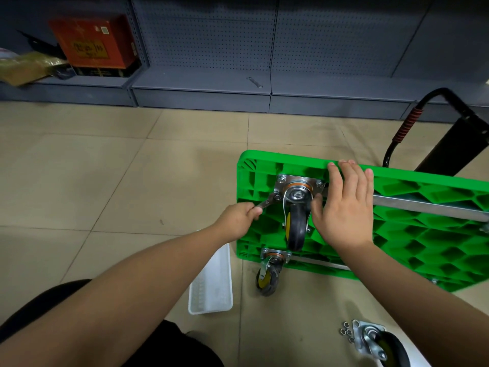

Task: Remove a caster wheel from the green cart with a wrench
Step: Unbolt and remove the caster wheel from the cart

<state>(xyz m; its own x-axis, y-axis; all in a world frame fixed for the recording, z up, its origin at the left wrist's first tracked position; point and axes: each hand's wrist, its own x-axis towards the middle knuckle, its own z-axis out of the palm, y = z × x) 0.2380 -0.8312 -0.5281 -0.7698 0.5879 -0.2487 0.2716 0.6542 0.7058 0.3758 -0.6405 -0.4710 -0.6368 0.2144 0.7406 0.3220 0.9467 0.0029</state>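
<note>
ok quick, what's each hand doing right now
Left hand: closed around the wrench, set on a caster plate bolt.
Right hand: open, fingers straight, resting on the green cart.

My left hand (238, 221) was curled tight in a fist, arm stretched forward; my right hand (344, 205) lay flat, fingers straight and spread.
</note>
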